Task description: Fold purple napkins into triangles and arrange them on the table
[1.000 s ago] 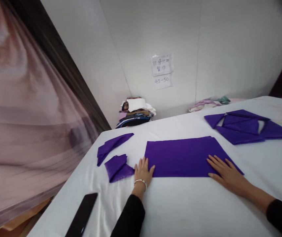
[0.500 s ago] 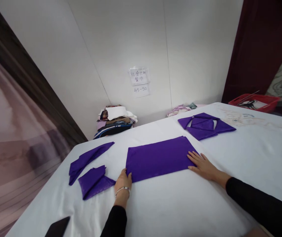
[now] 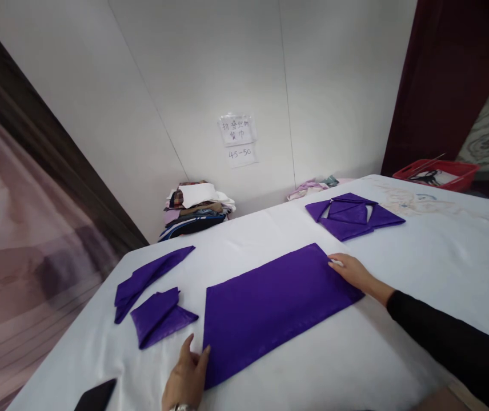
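A rectangular purple napkin [image 3: 270,314] lies flat and slanted on the white-covered table, its left end nearest me. At its left edge, my left hand [image 3: 187,374] has thumb and index finger apart, the thumb touching the cloth. My right hand [image 3: 351,274] is closed on the right edge of the napkin, thumb and fingers pinched together there. Two folded purple napkins, one long and narrow [image 3: 152,279] and one with a pointed end [image 3: 163,319], rest to the left. Several more folded purple pieces [image 3: 349,214] form a ring-like group at the back right.
The white tablecloth [image 3: 287,377] covers the table. A dark flat object [image 3: 96,395] lies at the near left edge. Behind the table stand a clothes pile [image 3: 197,208] and pinkish cloth [image 3: 308,188]. A red basket [image 3: 463,174] sits beyond the far right. Curtains [image 3: 21,245] hang at left.
The napkin has turned, its left end swinging toward me. My left hand has come nearer and its fingers have spread. My right hand has gone from lying flat to pinching the right edge.
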`<move>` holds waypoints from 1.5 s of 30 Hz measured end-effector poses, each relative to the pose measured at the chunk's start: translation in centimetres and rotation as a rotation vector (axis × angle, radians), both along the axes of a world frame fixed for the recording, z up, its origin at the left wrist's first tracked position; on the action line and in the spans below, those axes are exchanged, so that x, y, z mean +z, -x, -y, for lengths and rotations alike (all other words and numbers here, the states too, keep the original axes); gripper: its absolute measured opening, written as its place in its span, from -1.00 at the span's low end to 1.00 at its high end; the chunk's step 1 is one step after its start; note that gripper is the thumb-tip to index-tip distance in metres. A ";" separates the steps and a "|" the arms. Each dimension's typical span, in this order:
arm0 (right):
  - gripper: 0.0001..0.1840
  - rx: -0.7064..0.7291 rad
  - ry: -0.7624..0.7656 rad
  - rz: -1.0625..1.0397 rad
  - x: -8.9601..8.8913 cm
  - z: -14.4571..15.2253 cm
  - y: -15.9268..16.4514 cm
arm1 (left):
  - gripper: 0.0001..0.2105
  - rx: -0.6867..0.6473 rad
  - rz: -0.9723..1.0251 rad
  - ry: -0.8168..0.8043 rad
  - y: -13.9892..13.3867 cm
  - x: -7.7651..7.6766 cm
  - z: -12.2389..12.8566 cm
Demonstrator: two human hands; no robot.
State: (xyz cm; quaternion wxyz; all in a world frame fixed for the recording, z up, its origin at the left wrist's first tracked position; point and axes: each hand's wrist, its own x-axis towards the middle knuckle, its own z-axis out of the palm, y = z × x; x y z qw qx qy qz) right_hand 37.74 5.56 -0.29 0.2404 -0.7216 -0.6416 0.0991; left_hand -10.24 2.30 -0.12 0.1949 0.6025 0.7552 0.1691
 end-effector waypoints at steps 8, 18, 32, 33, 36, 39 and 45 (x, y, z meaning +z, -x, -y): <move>-0.80 -0.152 0.077 0.123 0.2 -6.3 1.2 | -0.56 0.044 -0.076 0.029 -1.8 0.6 -5.4; -0.84 -0.231 0.141 0.106 0.2 -6.8 1.6 | -0.58 0.089 -0.055 0.018 -2.5 0.5 -6.5; -0.77 -0.234 0.192 0.210 0.3 -6.7 1.5 | -0.64 0.034 -0.092 -0.068 -2.6 -0.7 -6.2; -0.76 -0.225 0.193 0.216 0.1 -6.6 1.3 | -0.66 0.037 -0.100 -0.086 -2.8 -0.6 -6.0; -0.71 -0.196 0.137 0.261 -0.8 -6.7 0.4 | -0.67 0.044 -0.137 -0.117 -3.1 -0.4 -5.5; -0.59 -0.096 -0.061 0.343 -2.0 -6.8 0.4 | -0.67 0.061 -0.172 -0.160 -3.1 0.0 -5.1; -0.46 0.309 -0.230 0.240 -2.7 -5.0 7.4 | -0.69 -0.096 -0.257 -0.372 -5.7 1.0 -4.7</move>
